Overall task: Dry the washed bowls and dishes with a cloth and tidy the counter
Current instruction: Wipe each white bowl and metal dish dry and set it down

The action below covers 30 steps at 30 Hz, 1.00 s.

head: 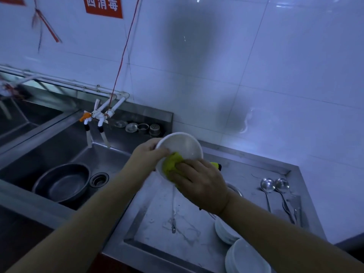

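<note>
A white bowl [183, 144] is held up, tilted, above the steel counter [197, 243], its inside facing me. My left hand [146, 152] grips its left rim. Pressed into the bowl's lower part is a yellow cloth [171, 164], which my right hand [199, 182] holds with curled fingers. Two stacks of white bowls lie on the counter at the lower right, one [226, 231] partly hidden behind my right forearm and the other [246, 257] near the front edge.
A steel basin [63, 182] sits in the sink [110, 158] to the left, next to the drain. Taps [96, 117] hang over the sink's back. Strainers [141, 128] line the back ledge. Ladles [273, 186] and spoons lie at the counter's right.
</note>
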Each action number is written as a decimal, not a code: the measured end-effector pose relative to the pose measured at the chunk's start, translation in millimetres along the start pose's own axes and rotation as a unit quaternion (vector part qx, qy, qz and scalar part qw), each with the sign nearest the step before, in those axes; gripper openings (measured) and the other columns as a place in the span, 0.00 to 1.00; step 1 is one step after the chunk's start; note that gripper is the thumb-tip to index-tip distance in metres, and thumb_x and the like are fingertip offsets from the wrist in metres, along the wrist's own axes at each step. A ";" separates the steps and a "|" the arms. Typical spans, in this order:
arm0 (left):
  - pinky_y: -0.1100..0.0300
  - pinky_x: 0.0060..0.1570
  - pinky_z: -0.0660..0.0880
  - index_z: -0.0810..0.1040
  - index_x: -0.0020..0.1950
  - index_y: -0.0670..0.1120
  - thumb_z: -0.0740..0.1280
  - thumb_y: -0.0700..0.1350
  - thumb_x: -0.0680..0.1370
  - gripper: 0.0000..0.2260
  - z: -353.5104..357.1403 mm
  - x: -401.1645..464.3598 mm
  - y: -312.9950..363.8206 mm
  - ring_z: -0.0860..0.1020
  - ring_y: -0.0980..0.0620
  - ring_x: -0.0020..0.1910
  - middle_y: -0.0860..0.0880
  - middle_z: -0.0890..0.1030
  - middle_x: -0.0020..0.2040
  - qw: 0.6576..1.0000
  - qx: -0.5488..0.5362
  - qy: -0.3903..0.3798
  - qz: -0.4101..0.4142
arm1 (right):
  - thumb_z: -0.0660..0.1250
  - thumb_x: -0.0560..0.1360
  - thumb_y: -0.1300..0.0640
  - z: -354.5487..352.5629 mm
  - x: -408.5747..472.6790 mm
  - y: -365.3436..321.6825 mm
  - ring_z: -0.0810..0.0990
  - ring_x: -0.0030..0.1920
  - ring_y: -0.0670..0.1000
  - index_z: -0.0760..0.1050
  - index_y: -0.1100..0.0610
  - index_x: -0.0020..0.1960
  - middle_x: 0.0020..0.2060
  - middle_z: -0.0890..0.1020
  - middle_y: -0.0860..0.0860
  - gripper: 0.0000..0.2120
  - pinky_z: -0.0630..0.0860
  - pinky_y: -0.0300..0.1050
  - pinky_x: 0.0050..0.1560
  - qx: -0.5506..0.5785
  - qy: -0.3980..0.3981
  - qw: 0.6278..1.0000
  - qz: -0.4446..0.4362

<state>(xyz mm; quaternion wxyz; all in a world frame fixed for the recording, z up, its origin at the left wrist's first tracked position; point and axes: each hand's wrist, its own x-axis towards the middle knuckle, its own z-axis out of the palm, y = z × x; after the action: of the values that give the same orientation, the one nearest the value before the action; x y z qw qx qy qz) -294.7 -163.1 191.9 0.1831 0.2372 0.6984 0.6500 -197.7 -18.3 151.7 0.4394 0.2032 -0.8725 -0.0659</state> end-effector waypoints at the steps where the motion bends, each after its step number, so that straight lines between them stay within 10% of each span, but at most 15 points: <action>1: 0.60 0.36 0.77 0.78 0.48 0.57 0.66 0.39 0.75 0.11 8.7 -4.4 -4.5 0.80 0.52 0.42 0.53 0.82 0.42 0.999 -0.041 0.022 0.021 | 0.68 0.76 0.59 0.0 4.5 -5.6 0.82 0.42 0.56 0.83 0.58 0.47 0.44 0.84 0.55 0.06 0.77 0.50 0.39 -0.003 0.010 0.999 0.046; 6: 0.72 0.38 0.73 0.73 0.53 0.63 0.59 0.43 0.76 0.15 30.9 -11.7 -16.9 0.77 0.66 0.43 0.66 0.78 0.44 0.985 -0.081 0.078 0.133 | 0.67 0.77 0.57 5.9 7.8 -32.2 0.82 0.47 0.56 0.83 0.58 0.50 0.48 0.84 0.56 0.07 0.78 0.51 0.45 0.015 0.036 0.988 0.148; 14: 0.56 0.45 0.75 0.75 0.56 0.58 0.61 0.46 0.72 0.14 -3.6 2.6 5.5 0.76 0.52 0.48 0.53 0.78 0.48 0.968 0.198 -0.138 0.065 | 0.70 0.76 0.59 -10.4 -16.4 23.3 0.82 0.50 0.55 0.84 0.57 0.47 0.47 0.84 0.56 0.04 0.77 0.50 0.56 0.003 -0.021 0.989 -0.146; 23: 0.73 0.39 0.73 0.70 0.55 0.60 0.62 0.40 0.78 0.14 39.3 -12.7 -11.5 0.76 0.67 0.45 0.58 0.76 0.49 0.984 -0.060 0.057 0.157 | 0.66 0.77 0.59 -5.1 5.8 -26.3 0.82 0.46 0.55 0.83 0.57 0.50 0.47 0.84 0.55 0.07 0.78 0.50 0.44 -0.031 0.045 0.986 0.156; 30: 0.53 0.51 0.75 0.74 0.59 0.54 0.57 0.47 0.70 0.18 18.2 -5.7 9.4 0.76 0.51 0.51 0.50 0.78 0.51 0.979 0.122 -0.072 0.148 | 0.70 0.76 0.59 -36.2 -13.3 9.8 0.83 0.49 0.56 0.84 0.57 0.48 0.48 0.85 0.56 0.04 0.78 0.50 0.50 -0.053 -0.029 0.996 -0.072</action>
<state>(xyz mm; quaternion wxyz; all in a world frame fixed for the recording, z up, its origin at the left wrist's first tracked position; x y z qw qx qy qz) -278.9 -150.9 199.4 0.1045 0.4051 0.7146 0.5607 -164.8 -1.6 166.7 0.4182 0.2402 -0.8632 -0.1494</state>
